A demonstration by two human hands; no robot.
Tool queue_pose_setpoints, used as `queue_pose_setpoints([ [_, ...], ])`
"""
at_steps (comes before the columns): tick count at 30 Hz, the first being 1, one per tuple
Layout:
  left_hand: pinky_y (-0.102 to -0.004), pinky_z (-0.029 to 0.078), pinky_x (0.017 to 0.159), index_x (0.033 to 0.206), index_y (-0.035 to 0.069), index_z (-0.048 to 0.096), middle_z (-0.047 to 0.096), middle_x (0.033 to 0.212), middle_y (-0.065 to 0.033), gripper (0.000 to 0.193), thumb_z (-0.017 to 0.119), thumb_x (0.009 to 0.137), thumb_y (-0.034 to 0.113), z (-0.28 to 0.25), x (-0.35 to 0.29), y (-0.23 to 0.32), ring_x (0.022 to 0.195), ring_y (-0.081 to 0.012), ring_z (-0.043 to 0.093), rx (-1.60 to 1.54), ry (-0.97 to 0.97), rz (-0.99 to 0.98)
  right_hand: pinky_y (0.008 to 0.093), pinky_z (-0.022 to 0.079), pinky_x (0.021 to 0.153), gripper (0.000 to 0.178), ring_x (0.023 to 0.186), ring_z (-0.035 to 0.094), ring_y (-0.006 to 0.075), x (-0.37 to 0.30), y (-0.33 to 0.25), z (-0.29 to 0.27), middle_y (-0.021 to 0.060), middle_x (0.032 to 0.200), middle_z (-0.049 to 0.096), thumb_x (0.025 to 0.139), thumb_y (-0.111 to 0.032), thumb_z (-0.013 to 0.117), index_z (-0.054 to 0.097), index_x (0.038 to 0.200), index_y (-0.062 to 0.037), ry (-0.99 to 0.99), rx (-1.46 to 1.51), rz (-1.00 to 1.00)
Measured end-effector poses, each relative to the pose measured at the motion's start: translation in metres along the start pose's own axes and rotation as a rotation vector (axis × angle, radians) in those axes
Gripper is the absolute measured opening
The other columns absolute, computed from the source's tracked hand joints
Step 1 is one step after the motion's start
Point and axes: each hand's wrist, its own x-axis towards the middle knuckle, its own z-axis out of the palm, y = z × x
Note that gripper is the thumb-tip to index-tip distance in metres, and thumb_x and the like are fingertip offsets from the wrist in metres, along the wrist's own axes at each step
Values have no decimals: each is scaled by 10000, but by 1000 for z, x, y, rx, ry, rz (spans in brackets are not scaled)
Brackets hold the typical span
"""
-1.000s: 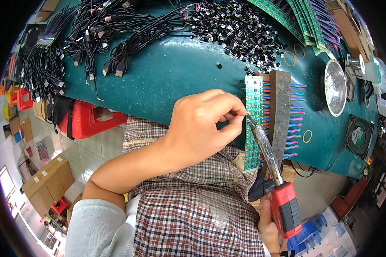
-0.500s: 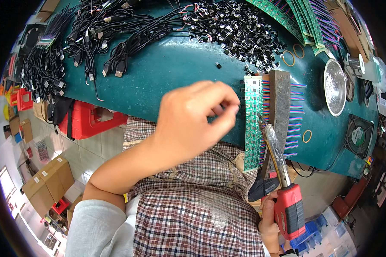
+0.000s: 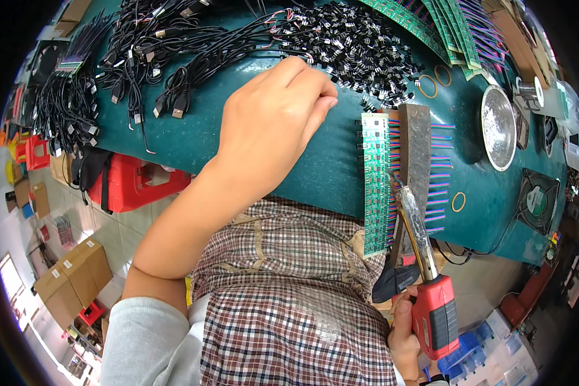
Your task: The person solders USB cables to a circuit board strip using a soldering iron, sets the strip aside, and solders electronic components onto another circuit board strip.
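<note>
My right hand is wrapped round the red and black grip of a soldering iron. The iron's tip points up to the right edge of a long green circuit board panel. Small black parts stick out along the panel's left edge, and red, blue and purple wires run from its right side under a dark bar. Over the teal table my left hand is closed, thumb against the fingers, just below a heap of small black components. Whatever its fingertips hold, if anything, is hidden.
Black USB cables lie at the back left. More wired green boards are stacked at the back right. A metal bowl, rubber bands and a fan are on the right. A red stool stands left of the table.
My left hand has moved up and left, away from the circuit board panel and toward the heap of components. The soldering iron stays nearly where it was.
</note>
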Motion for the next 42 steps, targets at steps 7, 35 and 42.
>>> queue_pose_setpoints([
  [7, -279, 571, 592, 934, 9, 753, 756, 921, -82, 72, 802, 882, 2, -17, -21, 18, 762, -158, 719, -251, -86, -24, 441, 530, 712, 234, 765, 664, 354, -3, 3, -3, 148, 888, 673, 852, -197, 808, 689, 956, -24, -24, -2, 42],
  [35, -307, 587, 590, 892, 43, 702, 702, 839, -73, 121, 785, 819, -6, 11, -48, 44, 686, -186, 749, -631, -106, -200, 366, 526, 604, 186, 682, 658, 308, 2, 11, 5, 125, 804, 644, 739, -47, 779, 681, 892, -12, -80, -55, -112],
  [42, -262, 634, 671, 937, -11, 739, 748, 915, -91, 136, 799, 827, -64, 8, -47, 45, 775, -146, 751, -607, -190, -222, 354, 518, 597, 170, 673, 652, 301, -1, 10, -2, 128, 805, 646, 744, -39, 781, 681, 877, -5, -64, -54, -58],
])
